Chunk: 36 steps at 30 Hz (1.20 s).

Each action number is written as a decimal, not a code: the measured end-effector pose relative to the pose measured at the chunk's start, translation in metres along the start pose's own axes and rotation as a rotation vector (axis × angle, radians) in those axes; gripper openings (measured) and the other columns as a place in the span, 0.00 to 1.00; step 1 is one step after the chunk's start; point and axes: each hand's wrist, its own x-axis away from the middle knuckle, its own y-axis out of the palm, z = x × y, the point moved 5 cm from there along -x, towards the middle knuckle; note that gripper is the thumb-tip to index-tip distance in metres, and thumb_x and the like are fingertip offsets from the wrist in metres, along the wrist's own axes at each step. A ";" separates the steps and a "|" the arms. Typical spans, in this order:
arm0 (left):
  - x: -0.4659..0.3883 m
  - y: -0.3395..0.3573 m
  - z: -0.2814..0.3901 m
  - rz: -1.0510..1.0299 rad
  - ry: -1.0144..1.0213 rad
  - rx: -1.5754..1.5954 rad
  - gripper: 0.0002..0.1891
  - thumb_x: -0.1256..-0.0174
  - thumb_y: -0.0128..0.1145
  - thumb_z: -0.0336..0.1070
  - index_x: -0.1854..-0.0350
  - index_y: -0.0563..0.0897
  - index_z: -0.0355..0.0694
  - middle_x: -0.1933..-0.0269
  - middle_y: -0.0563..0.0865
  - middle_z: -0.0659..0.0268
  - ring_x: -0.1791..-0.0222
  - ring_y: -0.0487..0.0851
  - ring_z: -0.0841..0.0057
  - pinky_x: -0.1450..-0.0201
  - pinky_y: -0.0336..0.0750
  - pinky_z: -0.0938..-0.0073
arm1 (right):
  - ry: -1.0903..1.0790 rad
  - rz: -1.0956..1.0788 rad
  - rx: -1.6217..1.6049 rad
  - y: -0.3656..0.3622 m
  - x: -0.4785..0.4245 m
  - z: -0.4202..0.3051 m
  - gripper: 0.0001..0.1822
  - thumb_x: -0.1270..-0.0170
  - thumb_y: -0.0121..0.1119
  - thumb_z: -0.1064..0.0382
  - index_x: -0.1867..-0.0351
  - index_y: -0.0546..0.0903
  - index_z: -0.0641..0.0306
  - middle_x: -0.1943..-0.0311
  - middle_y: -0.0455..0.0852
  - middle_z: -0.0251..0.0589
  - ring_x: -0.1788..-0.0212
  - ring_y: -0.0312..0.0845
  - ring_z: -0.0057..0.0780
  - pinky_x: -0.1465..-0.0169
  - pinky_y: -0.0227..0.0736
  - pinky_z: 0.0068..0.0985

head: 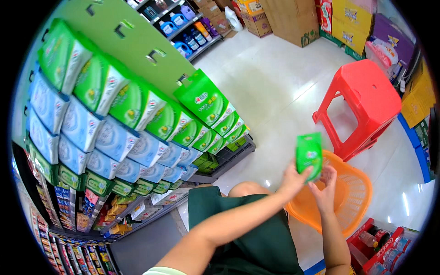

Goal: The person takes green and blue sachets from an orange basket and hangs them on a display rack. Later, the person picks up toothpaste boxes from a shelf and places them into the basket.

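Observation:
My left hand (295,178) grips a small green packet (308,151) with a hanging tab at its top, thumb across its front. My right hand (326,189) is at the packet's lower right edge, its fingers and thumb around that corner. Motion blurs the packet slightly. Beneath both hands an orange plastic basket (363,192) with slotted walls stands on the floor; the part of its inside that I can see is bare. To the left, larger green packs (206,99) hang from hooks on a green panel (137,48), above rows of light-blue packs (118,137).
A red plastic stool (371,92) stands just beyond the basket. Cardboard boxes (292,20) and a shelf of detergent bottles (178,20) are at the back. Bottled drinks in red crates (371,237) stand at lower right. Snack shelves (79,213) run along the lower left.

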 end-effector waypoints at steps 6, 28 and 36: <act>0.030 -0.068 0.140 -0.075 0.118 -0.076 0.20 0.38 0.63 0.32 0.45 0.73 0.38 0.52 0.81 0.68 0.53 0.78 0.82 0.49 0.74 0.78 | -0.175 -0.289 -0.363 0.070 -0.062 -0.134 0.31 0.41 0.63 0.64 0.38 0.64 0.63 0.44 0.73 0.44 0.46 0.70 0.30 0.45 0.65 0.29; 0.001 -0.165 0.263 0.141 -0.002 0.675 0.17 0.35 0.60 0.43 0.48 0.75 0.45 0.51 0.81 0.70 0.52 0.79 0.75 0.49 0.77 0.73 | -0.441 -0.480 -0.215 0.267 -0.191 -0.342 0.09 0.39 0.62 0.65 0.65 0.85 0.72 0.71 0.86 0.34 0.74 0.78 0.17 0.70 0.72 0.18; -0.006 -0.167 0.256 0.179 -0.030 0.781 0.16 0.38 0.63 0.41 0.50 0.77 0.45 0.54 0.83 0.70 0.54 0.80 0.75 0.53 0.79 0.76 | -0.797 -0.227 -0.067 0.255 -0.178 -0.351 0.07 0.43 0.64 0.66 0.65 0.85 0.67 0.80 0.79 0.37 0.77 0.70 0.18 0.72 0.65 0.21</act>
